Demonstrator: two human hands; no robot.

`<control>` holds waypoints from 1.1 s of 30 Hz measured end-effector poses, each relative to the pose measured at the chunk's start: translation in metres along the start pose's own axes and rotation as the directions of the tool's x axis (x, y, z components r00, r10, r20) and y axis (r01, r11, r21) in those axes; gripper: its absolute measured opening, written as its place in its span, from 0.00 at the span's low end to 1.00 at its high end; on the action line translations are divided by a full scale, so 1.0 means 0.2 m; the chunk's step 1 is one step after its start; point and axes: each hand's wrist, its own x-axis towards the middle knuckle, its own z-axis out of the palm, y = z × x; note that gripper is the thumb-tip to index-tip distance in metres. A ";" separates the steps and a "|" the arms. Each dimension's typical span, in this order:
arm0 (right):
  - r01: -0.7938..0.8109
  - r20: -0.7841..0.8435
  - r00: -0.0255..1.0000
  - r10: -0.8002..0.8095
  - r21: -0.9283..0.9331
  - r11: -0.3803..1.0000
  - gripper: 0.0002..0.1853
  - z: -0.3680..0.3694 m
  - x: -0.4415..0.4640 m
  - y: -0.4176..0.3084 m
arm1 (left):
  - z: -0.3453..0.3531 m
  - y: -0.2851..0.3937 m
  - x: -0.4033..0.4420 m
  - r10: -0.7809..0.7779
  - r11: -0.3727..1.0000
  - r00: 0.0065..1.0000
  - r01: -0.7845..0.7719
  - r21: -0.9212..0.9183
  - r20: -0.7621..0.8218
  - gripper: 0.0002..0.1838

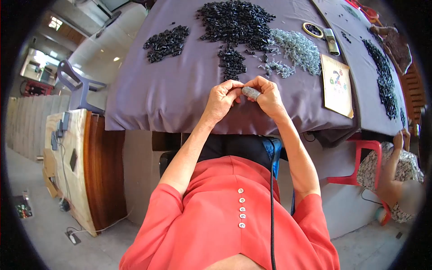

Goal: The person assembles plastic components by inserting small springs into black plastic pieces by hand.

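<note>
My left hand (219, 100) and my right hand (270, 100) meet over the near edge of the cloth-covered table, fingertips pinched together. Whatever is between them is too small or too hidden to make out. A grey speckled wrap (251, 93) covers a digit of my right hand, probably the thumb. Just beyond my fingers lies a small heap of black pieces (232, 64), joined to a large black pile (234, 22) behind it. Small clear pieces (299, 49) are heaped to the right of it. Another group of black pieces (166, 43) sits at the left.
At the right are a printed booklet (337, 85), a small packet (331, 42) and a round ring (312, 30) with dark bits inside. Further right, another person (396, 175) sits near a strip of black pieces (381, 76). A dark cable (272, 207) hangs down my front.
</note>
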 end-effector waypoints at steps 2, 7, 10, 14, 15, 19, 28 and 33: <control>0.000 -0.008 1.000 0.000 -0.013 1.000 0.04 0.00 0.00 -0.01 | 0.00 0.01 0.00 -0.011 1.000 1.000 0.011 0.001 0.007 0.08; 0.003 -0.003 1.000 -0.003 0.007 1.000 0.02 0.01 -0.01 0.00 | 0.00 0.02 0.01 -0.030 0.997 1.000 0.029 -0.067 -0.007 0.07; -0.015 0.030 0.999 0.012 0.096 0.995 0.02 0.01 0.00 0.00 | -0.02 -0.01 0.02 -0.029 0.990 1.000 0.028 -0.139 -0.003 0.06; -0.044 0.058 0.998 0.033 0.195 0.980 0.02 0.01 0.00 -0.02 | -0.05 0.00 0.01 -0.013 0.983 0.999 0.020 -0.180 0.040 0.05; -0.058 0.062 0.997 0.045 0.224 0.973 0.02 0.01 0.00 -0.02 | -0.05 0.01 0.01 -0.008 0.980 0.999 0.018 -0.199 0.051 0.04; -0.183 0.127 0.980 0.154 0.268 0.946 0.03 0.01 -0.02 -0.03 | -0.07 0.00 0.00 0.004 0.981 0.994 0.018 -0.195 0.112 0.03; -0.080 0.129 0.991 0.033 0.375 0.924 0.03 0.04 -0.01 0.00 | -0.10 0.02 0.01 -0.060 0.956 0.978 0.114 -0.270 0.201 0.03; -0.086 0.157 0.987 0.020 0.427 0.900 0.03 0.03 -0.01 0.00 | -0.09 0.02 0.01 -0.058 0.943 0.980 0.116 -0.311 0.188 0.03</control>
